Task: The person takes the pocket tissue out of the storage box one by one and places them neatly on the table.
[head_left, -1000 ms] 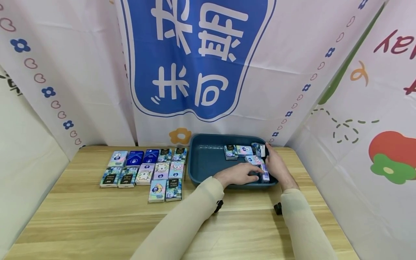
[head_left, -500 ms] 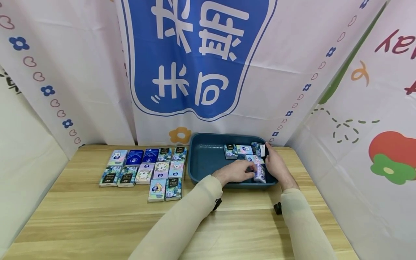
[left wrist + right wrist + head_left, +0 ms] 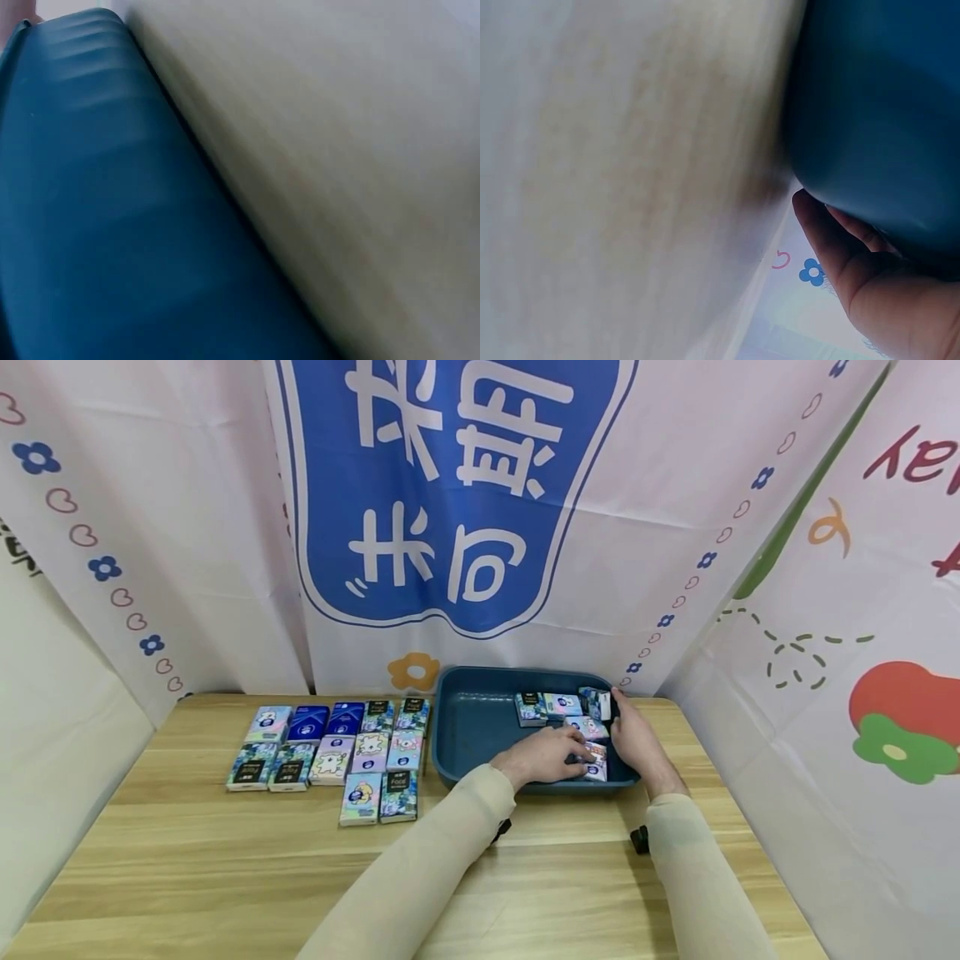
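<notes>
At the near right of a dark teal basin (image 3: 472,722), my left hand (image 3: 543,755) holds a small tissue pack (image 3: 597,768) between thumb and fingers, partly covering it. The pack lies low beside another pastel pack (image 3: 587,727). My right hand (image 3: 637,745) grips the basin's right side; in the right wrist view its fingers (image 3: 821,229) lie against the outer wall. Along the basin's back right sit a dark floral pack (image 3: 532,710), a light blue pack (image 3: 562,706) and a tilted floral pack (image 3: 596,702). The left wrist view shows only the basin's outer wall (image 3: 150,210) and the table.
Left of the basin, several tissue packs lie in rows on the wooden table (image 3: 225,868), among them dark blue packs (image 3: 308,723) and a yellow-figured pack (image 3: 361,799). A printed curtain (image 3: 660,485) hangs right behind the basin.
The pack under my left hand has gone from standing on edge to lying flatter, and has shifted slightly left with the fingers. My right hand stays on the basin's side.
</notes>
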A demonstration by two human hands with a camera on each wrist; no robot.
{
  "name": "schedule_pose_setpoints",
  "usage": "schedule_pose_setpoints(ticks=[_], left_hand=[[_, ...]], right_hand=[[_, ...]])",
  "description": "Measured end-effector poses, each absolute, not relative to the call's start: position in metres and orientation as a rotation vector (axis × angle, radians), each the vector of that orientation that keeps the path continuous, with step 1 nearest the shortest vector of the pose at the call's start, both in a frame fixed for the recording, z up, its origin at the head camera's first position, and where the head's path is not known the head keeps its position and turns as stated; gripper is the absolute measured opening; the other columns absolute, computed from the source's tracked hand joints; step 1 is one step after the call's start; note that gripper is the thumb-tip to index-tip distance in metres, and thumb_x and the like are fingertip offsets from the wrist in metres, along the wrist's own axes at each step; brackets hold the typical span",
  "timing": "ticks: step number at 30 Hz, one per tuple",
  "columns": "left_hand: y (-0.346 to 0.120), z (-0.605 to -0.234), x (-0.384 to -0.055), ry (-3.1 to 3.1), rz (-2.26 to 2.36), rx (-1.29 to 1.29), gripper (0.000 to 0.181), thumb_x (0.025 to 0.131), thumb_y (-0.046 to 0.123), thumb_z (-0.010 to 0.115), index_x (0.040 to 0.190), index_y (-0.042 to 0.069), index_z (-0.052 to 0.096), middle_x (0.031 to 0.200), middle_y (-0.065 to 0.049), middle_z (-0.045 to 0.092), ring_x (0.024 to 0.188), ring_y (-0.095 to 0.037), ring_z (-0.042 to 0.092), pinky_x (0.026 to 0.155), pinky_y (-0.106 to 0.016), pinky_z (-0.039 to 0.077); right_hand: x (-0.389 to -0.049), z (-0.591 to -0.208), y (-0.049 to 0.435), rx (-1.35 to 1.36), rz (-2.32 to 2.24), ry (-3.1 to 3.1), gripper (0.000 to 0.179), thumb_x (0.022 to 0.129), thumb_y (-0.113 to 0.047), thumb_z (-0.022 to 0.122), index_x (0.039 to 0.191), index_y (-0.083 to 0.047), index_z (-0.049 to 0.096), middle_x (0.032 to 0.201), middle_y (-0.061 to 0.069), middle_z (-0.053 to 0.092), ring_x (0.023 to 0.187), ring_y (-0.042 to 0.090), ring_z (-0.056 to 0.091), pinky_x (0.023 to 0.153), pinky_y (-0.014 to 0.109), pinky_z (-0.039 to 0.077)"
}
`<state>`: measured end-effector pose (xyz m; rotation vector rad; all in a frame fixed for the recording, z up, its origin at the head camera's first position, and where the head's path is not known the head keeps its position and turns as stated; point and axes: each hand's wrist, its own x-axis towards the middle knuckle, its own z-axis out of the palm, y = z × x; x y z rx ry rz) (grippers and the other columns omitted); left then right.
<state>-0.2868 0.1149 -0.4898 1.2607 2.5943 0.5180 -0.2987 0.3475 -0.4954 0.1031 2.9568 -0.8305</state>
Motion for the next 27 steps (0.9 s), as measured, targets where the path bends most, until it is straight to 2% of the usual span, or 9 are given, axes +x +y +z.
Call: schedule_pose_setpoints(ticks=[5,12,20,24,27], left_hand=[[0.1172,-0.4912,-0.2893,2.636,0.415,1.299,0.035,0.118,0.041,0.074,0.15,0.032,0.081,0.17,0.001,0.067,0.155,-0.019,0.066,0.141,-0.042,0.046],[0.1186,-0.4933,-0.2915,2.621,0.353,1.352,0.042,0.116,0.044,0.076,0.157,0.033,0.075,0.178,0.004,0.062,0.164,-0.018,0.06,0.142,-0.038,0.044],[0.1194,-0.4932,-0.29,2.73,0.326,1.368,0.031,0.107,0.046,0.088,0.134,0.032,0.085,0.151,0.005,0.076,0.137,-0.015,0.07,0.128,-0.033,0.053],[0.1204,-0.4935,-0.2892,2.737,0.31,1.354,0.032,0.105,0.045,0.091,0.133,0.03,0.083,0.148,0.004,0.076,0.137,-0.015,0.072,0.131,-0.032,0.054],[0.1208,-0.4929,-0.2889,2.724,0.328,1.328,0.032,0.106,0.043,0.09,0.133,0.029,0.082,0.144,0.003,0.077,0.131,-0.014,0.073,0.125,-0.032,0.059]], right_hand=[[-0.2974,-0.4957,0.347,0.102,-0.829,2.965,0.07,0.12,-0.003,0.038,0.187,0.0,0.016,0.19,0.037,0.024,0.176,0.057,0.032,0.146,0.069,0.028],[-0.2973,-0.4959,0.3471,0.115,-0.828,2.959,0.07,0.121,-0.004,0.037,0.187,-0.002,0.015,0.19,0.036,0.024,0.176,0.057,0.033,0.145,0.07,0.029],[-0.2987,-0.4959,0.3473,0.108,-0.841,2.963,0.07,0.12,-0.003,0.037,0.187,-0.001,0.016,0.191,0.035,0.023,0.176,0.056,0.032,0.146,0.069,0.028],[-0.2992,-0.4965,0.3462,0.126,-0.844,2.948,0.07,0.121,-0.004,0.036,0.188,-0.002,0.014,0.191,0.034,0.022,0.177,0.055,0.032,0.146,0.068,0.029],[-0.2991,-0.4966,0.346,0.129,-0.839,2.947,0.07,0.121,-0.003,0.037,0.188,-0.002,0.014,0.191,0.035,0.023,0.176,0.055,0.033,0.146,0.069,0.03]])
